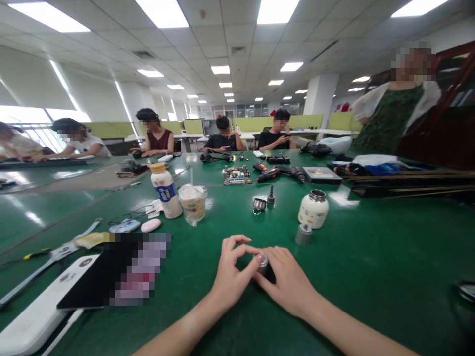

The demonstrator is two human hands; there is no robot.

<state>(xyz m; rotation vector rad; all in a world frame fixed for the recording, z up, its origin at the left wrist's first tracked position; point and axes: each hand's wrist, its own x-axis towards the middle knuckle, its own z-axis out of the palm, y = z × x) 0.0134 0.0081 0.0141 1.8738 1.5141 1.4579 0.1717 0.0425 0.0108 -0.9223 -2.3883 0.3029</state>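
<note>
A small silver-grey metal cylinder (263,264) stands on the green table (356,282) between my two hands. My left hand (234,267) has its thumb and a finger closed at the top of the cylinder, its other fingers raised and bent. My right hand (286,278) curls around the far and right sides, fingers against the metal. Farther right, a second grey metal cylinder (304,235) with a small knob on top sits in front of a cream bottle (313,210) with drawn faces and an uncapped metal neck.
Ahead lie a small metal cup (259,204), a dark bit-like piece (271,196), a circuit board (236,175) and a power drill (269,174). At left are a drink cup (193,203), a milk bottle (166,193) and a black tablet (100,272). Several people are around the table.
</note>
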